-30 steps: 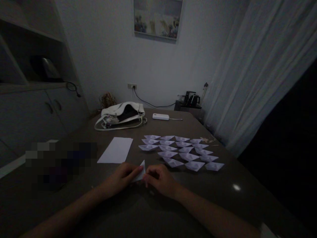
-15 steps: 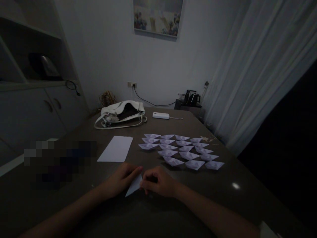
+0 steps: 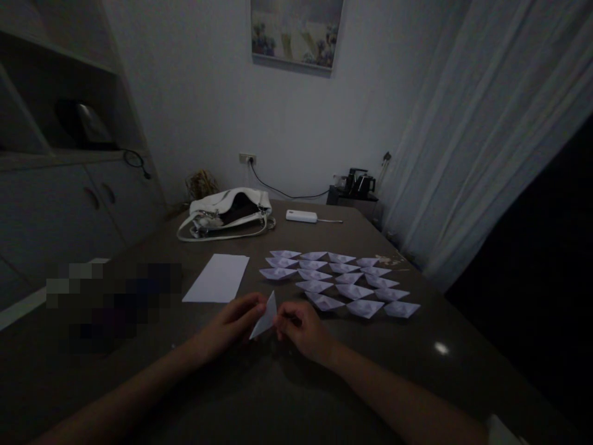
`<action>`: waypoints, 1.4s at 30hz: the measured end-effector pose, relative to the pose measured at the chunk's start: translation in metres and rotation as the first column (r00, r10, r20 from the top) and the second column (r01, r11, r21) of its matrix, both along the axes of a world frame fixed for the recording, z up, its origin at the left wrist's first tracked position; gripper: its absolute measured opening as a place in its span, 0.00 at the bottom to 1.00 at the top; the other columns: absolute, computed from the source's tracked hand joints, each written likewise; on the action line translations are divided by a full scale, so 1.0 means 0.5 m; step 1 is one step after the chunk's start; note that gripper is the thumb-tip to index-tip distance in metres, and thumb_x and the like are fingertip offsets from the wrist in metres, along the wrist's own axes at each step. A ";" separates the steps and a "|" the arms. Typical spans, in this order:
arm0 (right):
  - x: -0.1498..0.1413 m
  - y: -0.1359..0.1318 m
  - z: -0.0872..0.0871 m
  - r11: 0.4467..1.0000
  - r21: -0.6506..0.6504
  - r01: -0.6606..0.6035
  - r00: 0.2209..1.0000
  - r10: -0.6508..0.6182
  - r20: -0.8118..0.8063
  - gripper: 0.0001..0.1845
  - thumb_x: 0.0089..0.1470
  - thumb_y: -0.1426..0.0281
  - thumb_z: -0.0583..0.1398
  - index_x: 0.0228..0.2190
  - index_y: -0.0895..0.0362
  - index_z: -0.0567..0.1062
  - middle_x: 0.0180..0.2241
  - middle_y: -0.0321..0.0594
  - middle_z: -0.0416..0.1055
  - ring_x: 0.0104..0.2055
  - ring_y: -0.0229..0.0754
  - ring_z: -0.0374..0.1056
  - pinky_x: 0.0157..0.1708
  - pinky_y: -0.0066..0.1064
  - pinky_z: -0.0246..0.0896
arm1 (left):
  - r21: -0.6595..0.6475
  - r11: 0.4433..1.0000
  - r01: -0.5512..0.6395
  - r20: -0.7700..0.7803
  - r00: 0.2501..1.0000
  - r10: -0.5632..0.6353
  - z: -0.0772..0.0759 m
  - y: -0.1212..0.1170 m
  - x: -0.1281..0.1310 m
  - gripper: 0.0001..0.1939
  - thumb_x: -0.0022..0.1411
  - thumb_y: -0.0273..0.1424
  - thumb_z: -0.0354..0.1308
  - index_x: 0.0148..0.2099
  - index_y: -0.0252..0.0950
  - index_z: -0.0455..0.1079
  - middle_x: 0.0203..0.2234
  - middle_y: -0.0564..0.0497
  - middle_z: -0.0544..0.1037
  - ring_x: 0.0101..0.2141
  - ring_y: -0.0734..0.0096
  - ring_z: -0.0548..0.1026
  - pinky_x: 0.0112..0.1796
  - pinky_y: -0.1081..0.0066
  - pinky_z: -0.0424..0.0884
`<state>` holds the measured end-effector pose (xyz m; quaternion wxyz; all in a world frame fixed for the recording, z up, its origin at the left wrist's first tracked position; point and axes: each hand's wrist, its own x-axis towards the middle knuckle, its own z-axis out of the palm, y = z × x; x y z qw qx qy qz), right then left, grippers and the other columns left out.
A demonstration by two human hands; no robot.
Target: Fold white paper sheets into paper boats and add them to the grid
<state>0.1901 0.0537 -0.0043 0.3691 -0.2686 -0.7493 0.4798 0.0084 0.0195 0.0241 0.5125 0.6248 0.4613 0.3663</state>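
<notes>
The folded paper (image 3: 265, 316) has tipped up. Half a second ago it lay low and slanted, with its point aimed down at the worktop (image 3: 296, 395). Now it stands with its point up, much as it did a second ago. Both hands have moved a little away from the person. The left hand (image 3: 231, 324) and the right hand (image 3: 303, 327) have kept their grip on it.

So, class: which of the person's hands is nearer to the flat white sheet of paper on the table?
Left. The left hand lies just below the flat sheet, close to its near edge; the right hand is farther to the sheet's right, beyond the folded paper.
</notes>
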 end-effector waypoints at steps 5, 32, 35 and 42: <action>-0.004 0.008 -0.009 0.991 -0.136 -0.011 0.993 -0.004 -0.116 0.22 0.54 0.53 0.57 0.23 0.59 0.69 0.20 0.34 0.65 0.20 0.32 0.58 0.22 0.24 0.52 | -0.108 0.986 0.128 0.269 0.958 -0.095 -0.012 0.008 0.000 0.22 0.60 0.46 0.56 0.49 0.34 0.68 0.27 0.50 0.76 0.22 0.75 0.69 0.24 0.75 0.65; -0.008 0.004 -0.009 0.970 -0.236 0.063 0.981 -0.103 -0.162 0.15 0.48 0.62 0.63 0.34 0.57 0.66 0.29 0.35 0.69 0.24 0.32 0.65 0.22 0.24 0.59 | 0.089 0.988 0.126 -0.037 0.992 -0.123 -0.015 0.001 0.002 0.15 0.63 0.39 0.53 0.48 0.38 0.58 0.28 0.53 0.74 0.25 0.73 0.70 0.27 0.73 0.67; -0.008 0.000 -0.005 0.972 -0.222 0.076 0.984 -0.109 -0.138 0.14 0.50 0.63 0.62 0.34 0.57 0.66 0.28 0.35 0.68 0.25 0.33 0.65 0.23 0.25 0.60 | 0.095 0.988 0.123 -0.036 0.992 -0.120 -0.018 0.000 0.003 0.16 0.63 0.40 0.53 0.48 0.37 0.58 0.28 0.53 0.74 0.25 0.73 0.70 0.27 0.72 0.67; -0.007 -0.007 0.009 0.980 -0.163 0.118 0.990 -0.129 -0.059 0.10 0.52 0.65 0.60 0.35 0.57 0.67 0.29 0.35 0.68 0.26 0.34 0.65 0.26 0.26 0.62 | 0.098 0.990 0.097 -0.053 0.994 -0.092 -0.018 -0.002 0.008 0.16 0.64 0.41 0.52 0.48 0.37 0.58 0.27 0.53 0.74 0.24 0.73 0.70 0.26 0.73 0.66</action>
